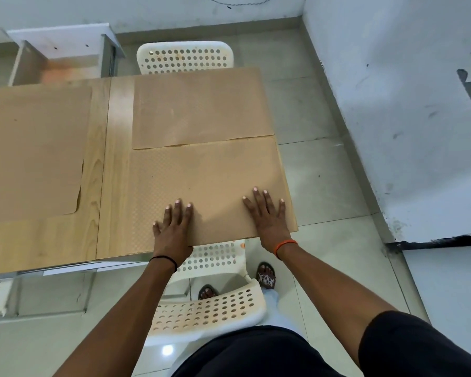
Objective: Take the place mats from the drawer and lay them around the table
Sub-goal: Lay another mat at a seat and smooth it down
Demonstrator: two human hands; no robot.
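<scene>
Left hand [173,227] and right hand [268,213] both flat, fingers straight and spread, pressing near mat [201,186] onto table [114,164]; nothing gripped. Likely purpose: smoothing and squaring mat to table's near edge. Mat lies directly under both palms, at table's right end. Second mat [201,107] beyond it, edges apparently touching. Third mat [30,151] toward table's left. Drawer [57,66] behind table, contents unclear.

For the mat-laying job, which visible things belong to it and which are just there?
Job: near mat under left hand and right hand; far mat; left mat; table; open drawer.
Just there: far chair; near chair.
</scene>
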